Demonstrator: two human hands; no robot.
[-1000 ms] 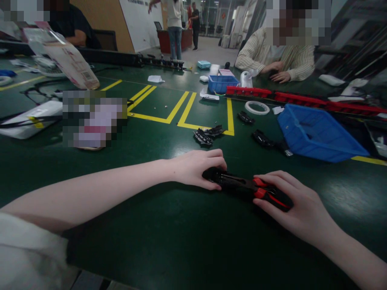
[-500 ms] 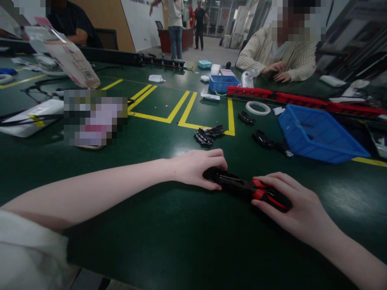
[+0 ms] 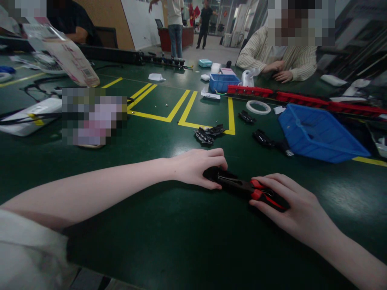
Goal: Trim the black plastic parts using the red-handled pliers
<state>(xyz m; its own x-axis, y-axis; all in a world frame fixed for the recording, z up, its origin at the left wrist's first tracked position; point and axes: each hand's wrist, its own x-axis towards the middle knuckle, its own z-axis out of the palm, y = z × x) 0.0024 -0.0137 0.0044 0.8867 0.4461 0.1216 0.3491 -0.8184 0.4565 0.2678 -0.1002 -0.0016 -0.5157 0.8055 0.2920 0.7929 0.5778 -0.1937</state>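
A black and red tool (image 3: 242,187) lies on the green table (image 3: 169,237) in front of me. My left hand (image 3: 196,167) is closed over its black end, fingers curled round it. My right hand (image 3: 290,205) grips the red-handled end, thumb and fingers wrapped on it. Both hands rest on the table surface with the tool between them.
Small black parts (image 3: 208,134) lie beyond my hands, more black parts (image 3: 263,138) to the right. A tilted blue bin (image 3: 317,133) sits at right, a tape ring (image 3: 257,107) and a small blue tray (image 3: 222,83) farther back. A person in a striped shirt (image 3: 278,56) sits across.
My right hand and the tool's red end have shifted very slightly left. Otherwise both hands keep their hold.
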